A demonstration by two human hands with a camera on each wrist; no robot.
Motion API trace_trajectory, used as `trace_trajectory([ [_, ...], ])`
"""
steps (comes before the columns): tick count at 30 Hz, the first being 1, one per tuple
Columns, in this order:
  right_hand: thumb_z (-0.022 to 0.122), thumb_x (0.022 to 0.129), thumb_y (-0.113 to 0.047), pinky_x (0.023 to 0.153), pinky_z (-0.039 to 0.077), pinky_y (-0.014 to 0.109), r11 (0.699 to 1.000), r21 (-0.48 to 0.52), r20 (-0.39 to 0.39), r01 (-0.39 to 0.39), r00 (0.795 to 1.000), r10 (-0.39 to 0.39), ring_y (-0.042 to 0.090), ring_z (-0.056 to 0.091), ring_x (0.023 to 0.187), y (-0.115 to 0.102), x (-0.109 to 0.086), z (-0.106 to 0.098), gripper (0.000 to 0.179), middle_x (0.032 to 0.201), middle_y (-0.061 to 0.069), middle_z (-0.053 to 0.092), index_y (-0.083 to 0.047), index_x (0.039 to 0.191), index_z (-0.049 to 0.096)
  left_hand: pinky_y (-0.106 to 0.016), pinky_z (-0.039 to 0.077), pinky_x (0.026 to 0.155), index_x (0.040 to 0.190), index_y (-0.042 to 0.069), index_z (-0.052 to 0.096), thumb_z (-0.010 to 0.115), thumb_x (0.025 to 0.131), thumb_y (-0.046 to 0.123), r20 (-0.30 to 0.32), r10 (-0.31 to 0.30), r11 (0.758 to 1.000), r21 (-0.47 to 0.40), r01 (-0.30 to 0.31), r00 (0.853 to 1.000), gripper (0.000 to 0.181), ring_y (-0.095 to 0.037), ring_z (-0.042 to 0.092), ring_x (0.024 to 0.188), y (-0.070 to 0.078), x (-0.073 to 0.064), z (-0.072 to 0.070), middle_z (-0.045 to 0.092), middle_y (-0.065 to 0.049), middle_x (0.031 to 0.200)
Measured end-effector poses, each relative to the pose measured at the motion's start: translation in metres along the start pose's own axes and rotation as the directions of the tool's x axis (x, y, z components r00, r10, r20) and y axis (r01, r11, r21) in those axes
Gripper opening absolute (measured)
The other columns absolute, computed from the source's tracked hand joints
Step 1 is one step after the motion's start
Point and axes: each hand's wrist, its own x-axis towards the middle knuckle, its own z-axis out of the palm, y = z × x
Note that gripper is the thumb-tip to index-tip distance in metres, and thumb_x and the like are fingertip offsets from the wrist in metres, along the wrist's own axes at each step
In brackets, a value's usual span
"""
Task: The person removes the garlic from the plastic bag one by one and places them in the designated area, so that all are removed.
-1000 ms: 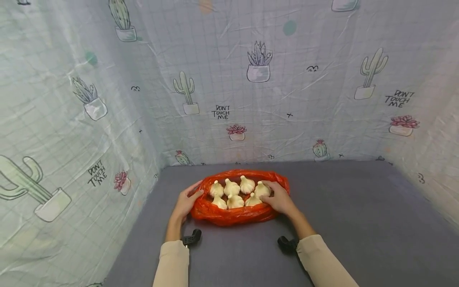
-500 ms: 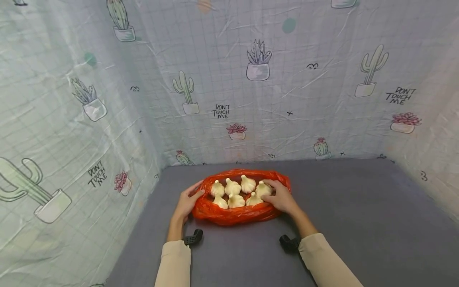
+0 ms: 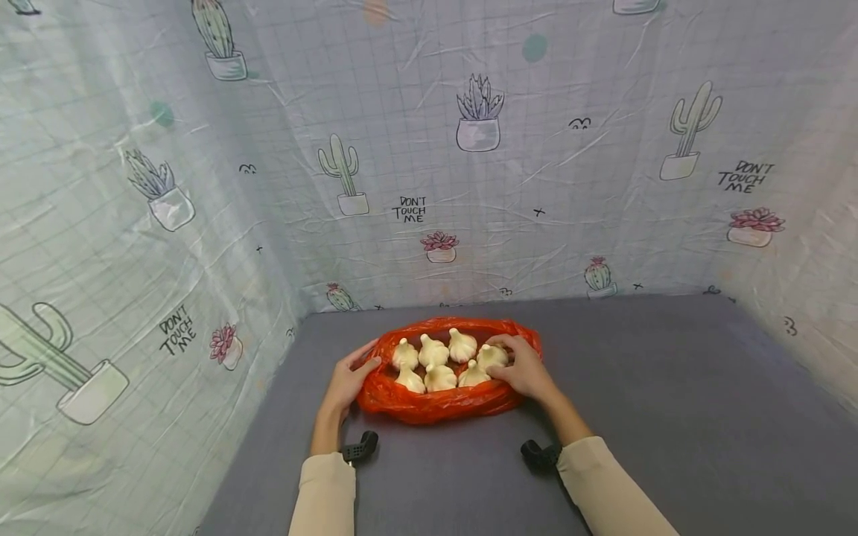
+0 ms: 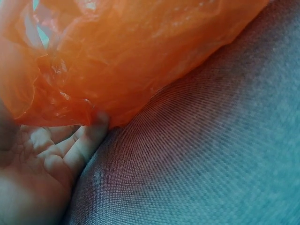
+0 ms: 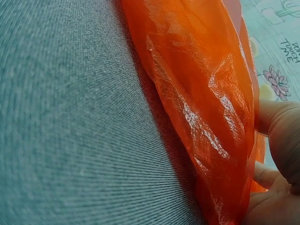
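Note:
An orange-red plastic bag (image 3: pixel 436 406) lies spread open on the table, with several white garlic bulbs (image 3: pixel 432 351) standing in two rows inside. At the bag's left end, my left hand (image 3: pixel 346 381) holds the side, thumb on the rim and fingers on the outside. In the left wrist view the fingers (image 4: pixel 89 140) reach partly beneath the plastic. My right hand (image 3: pixel 526 370) reaches over the right end and grips the rightmost garlic bulb (image 3: pixel 491 357) between thumb and fingers. The bag wall (image 5: pixel 197 112) hides that bulb in the right wrist view.
The bag rests on a grey cloth-covered table (image 3: pixel 637 417). A curtain (image 3: pixel 536 171) printed with cacti rises behind and at both sides. Black wrist devices (image 3: pixel 362 447) sit on both forearms.

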Motion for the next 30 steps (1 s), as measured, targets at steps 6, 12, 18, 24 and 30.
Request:
trace_trajectory([
  [6,0.083,0.083,-0.010,0.094,0.055,0.054,1.000,0.001,-0.017,-0.004,1.000,0.004,0.042,0.065,0.109,-0.002,0.001,0.000,0.044,0.128,0.022,0.058,-0.008,0.124,0.067,-0.049,0.051,0.108,0.149,0.017,0.056,0.066,0.101,0.021,0.006,0.002,1.000,0.007,-0.002,1.000,0.049,-0.033,0.057,0.132,0.008,-0.005,0.000,0.056,-0.018,0.150],
  [12,0.084,0.081,-0.009,0.093,0.056,0.053,1.000,-0.005,-0.024,0.007,1.000,-0.007,0.041,0.066,0.107,-0.003,0.001,-0.001,0.042,0.125,0.021,0.059,-0.009,0.121,0.068,-0.053,0.046,0.112,0.149,0.021,0.056,0.068,0.100,0.026,-0.022,0.014,1.000,0.003,-0.014,1.000,0.051,-0.034,0.053,0.137,-0.014,0.009,-0.001,0.053,-0.016,0.153],
  [18,0.086,0.080,-0.010,0.091,0.057,0.052,1.000,0.001,-0.023,-0.011,1.000,0.011,0.040,0.068,0.104,-0.003,0.001,-0.002,0.041,0.121,0.019,0.059,-0.011,0.118,0.070,-0.052,0.046,0.113,0.147,0.026,0.058,0.070,0.098,0.030,-0.038,0.021,1.000,-0.004,-0.021,0.999,0.050,-0.032,0.055,0.136,-0.020,0.013,-0.002,0.056,-0.013,0.151],
  [24,0.086,0.078,-0.009,0.091,0.057,0.051,1.000,0.007,-0.040,-0.007,0.999,0.007,0.039,0.069,0.103,-0.004,0.000,-0.002,0.042,0.122,0.018,0.061,-0.012,0.117,0.071,-0.051,0.048,0.110,0.148,0.022,0.057,0.068,0.100,0.024,-0.036,0.007,1.000,-0.006,-0.007,0.999,0.049,-0.033,0.057,0.132,-0.020,0.014,-0.002,0.057,-0.017,0.149],
  [30,0.087,0.077,-0.010,0.089,0.058,0.048,1.000,0.025,-0.057,-0.012,0.998,0.014,0.035,0.069,0.102,-0.007,-0.001,-0.003,0.043,0.122,0.016,0.061,-0.013,0.117,0.071,-0.050,0.051,0.107,0.148,0.022,0.057,0.067,0.100,0.024,-0.025,-0.009,1.000,-0.009,0.008,1.000,0.049,-0.032,0.059,0.130,-0.019,0.013,-0.001,0.057,-0.018,0.148],
])
